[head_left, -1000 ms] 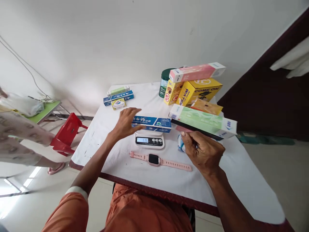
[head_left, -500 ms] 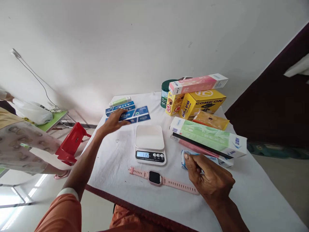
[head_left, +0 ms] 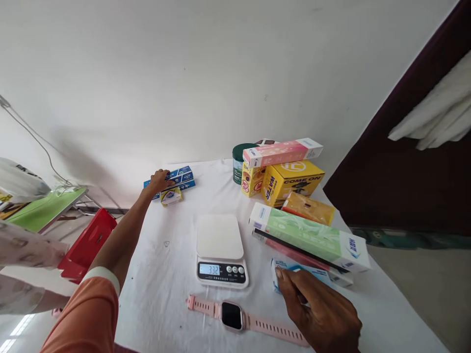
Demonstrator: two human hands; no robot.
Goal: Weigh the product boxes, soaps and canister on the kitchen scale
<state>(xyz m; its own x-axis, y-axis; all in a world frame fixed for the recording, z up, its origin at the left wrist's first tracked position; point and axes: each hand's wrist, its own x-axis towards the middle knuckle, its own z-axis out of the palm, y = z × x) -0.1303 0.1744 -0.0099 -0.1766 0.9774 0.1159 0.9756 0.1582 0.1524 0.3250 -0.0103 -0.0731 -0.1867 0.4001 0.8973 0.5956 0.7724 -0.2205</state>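
Observation:
My left hand (head_left: 158, 182) is at the far left of the table, its fingers closed over a blue box (head_left: 181, 177) on a small stack of blue boxes. A small yellow-and-white box (head_left: 171, 197) lies just in front of the stack. My right hand (head_left: 320, 306) is curled at the near right, its thumb against a blue-and-white box (head_left: 294, 267); its other fingertips are hidden. Between the hands stands a white scale (head_left: 220, 240) with a bare plate, its display lit. A pink smartwatch (head_left: 231, 315) lies in front of the scale.
Green box (head_left: 309, 235), yellow packet (head_left: 309, 208), yellow box (head_left: 292, 181), pink box (head_left: 282, 152) and green-lidded tub (head_left: 239, 164) crowd the right side. A red stool (head_left: 88, 242) and another person's patterned clothing (head_left: 31, 247) are at the left.
My left hand has brought the blue box back and left onto the stack. The small yellow-and-white box now shows. My right hand stays beside the blue-and-white box. The view has shifted, and the display reading differs.

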